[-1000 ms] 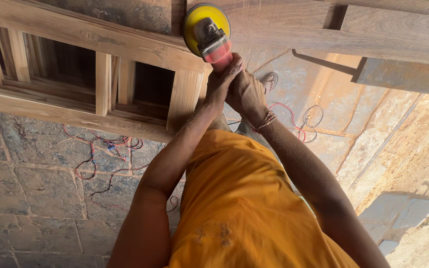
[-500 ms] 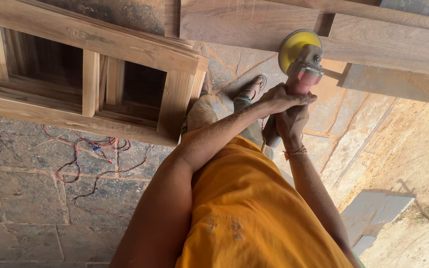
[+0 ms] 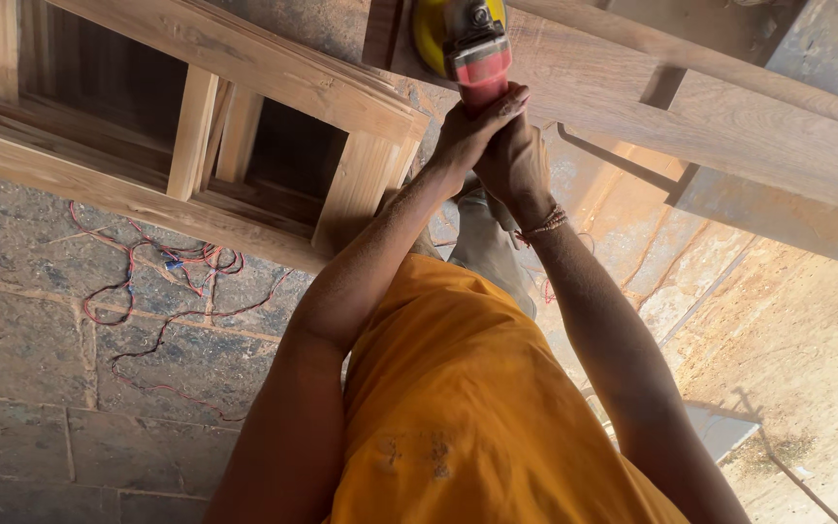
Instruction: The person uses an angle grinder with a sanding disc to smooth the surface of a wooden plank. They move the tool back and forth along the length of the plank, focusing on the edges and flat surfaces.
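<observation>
Both my hands grip a power sander [image 3: 473,50] with a red body and a yellow disc, stretched out in front of my orange shirt. My left hand [image 3: 474,124] wraps the red handle from the left. My right hand [image 3: 519,167], with a thread bracelet at the wrist, clasps it from below and the right. The disc presses on a long wooden frame of planks [image 3: 652,92] that runs across the top right. The front of the sander is cut off by the top edge.
A wooden window frame [image 3: 244,73] with upright bars lies at the upper left. Red wires [image 3: 162,281] trail over the stone slab floor [image 3: 41,340]. Sawdust covers the ground [image 3: 807,340] at right, near a pale flat slab [image 3: 725,427].
The sander and both hands swept right along the wooden plank, then came back left and further up the frame. Both hands kept their grip throughout.
</observation>
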